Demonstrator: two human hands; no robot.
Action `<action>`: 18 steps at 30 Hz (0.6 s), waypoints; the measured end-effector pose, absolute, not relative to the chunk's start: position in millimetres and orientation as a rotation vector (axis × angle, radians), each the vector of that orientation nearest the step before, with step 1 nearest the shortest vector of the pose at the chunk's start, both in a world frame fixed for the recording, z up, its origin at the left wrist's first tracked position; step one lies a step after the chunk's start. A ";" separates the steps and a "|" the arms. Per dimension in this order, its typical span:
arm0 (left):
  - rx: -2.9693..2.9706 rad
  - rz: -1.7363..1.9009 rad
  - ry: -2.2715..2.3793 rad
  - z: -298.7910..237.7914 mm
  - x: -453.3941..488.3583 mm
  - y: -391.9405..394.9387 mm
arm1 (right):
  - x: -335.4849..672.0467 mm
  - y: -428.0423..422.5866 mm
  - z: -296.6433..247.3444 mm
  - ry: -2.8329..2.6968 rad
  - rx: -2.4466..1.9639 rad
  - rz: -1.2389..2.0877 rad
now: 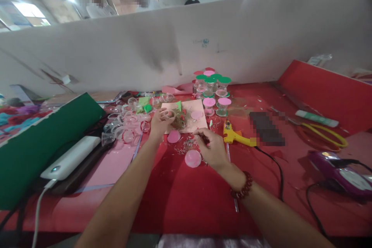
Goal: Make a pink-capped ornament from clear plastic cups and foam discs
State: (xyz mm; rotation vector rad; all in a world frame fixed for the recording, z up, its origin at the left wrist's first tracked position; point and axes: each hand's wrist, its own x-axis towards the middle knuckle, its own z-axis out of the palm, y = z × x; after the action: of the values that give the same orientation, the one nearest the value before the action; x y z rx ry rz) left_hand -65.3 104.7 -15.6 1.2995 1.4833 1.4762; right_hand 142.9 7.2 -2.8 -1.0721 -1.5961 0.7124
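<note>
My left hand (pixel 159 124) is closed round a clear plastic cup (pixel 169 115) above a pale pink sheet (pixel 190 105). To its right, my right hand (pixel 213 148) has bent fingers, thumb and index tips close together; anything between them is too small to make out. A pink disc (pixel 174 136) lies between the hands, and a lighter pink disc (pixel 197 114) rests on the sheet. Just below my right fingers sits a round pink-topped piece (pixel 193 159). Beyond the right hand lies a yellow glue gun (pixel 232 135).
Clear cups (pixel 128 122) crowd the left side. Cups with pink and green tops (pixel 211 81) stand by the white partition (pixel 186 46). Scissors with yellow handles (pixel 325 133), a purple device (pixel 340 174) and a black cord lie right. A white power bank (pixel 71 157) is at left.
</note>
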 end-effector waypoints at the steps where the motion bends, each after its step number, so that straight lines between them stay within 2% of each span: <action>1: 1.274 1.490 1.426 -14.1 -65.9 102.3 | 142.6 7.1 -2.9 -1.597 -1.070 0.718; 10: 1.049 1.509 1.109 -11.2 -68.2 88.1 | 142.4 7.9 -6.0 -1.597 -1.079 0.745; 18: 1.192 1.474 1.297 -19.6 -68.0 88.9 | 140.9 9.5 -8.7 -1.609 -1.086 0.753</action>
State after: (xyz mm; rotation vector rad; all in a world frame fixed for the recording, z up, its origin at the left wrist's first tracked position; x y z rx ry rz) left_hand -68.0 88.9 -19.6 1.1917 1.2974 1.4738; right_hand 140.9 9.5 -8.7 -1.0858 -1.6095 0.7527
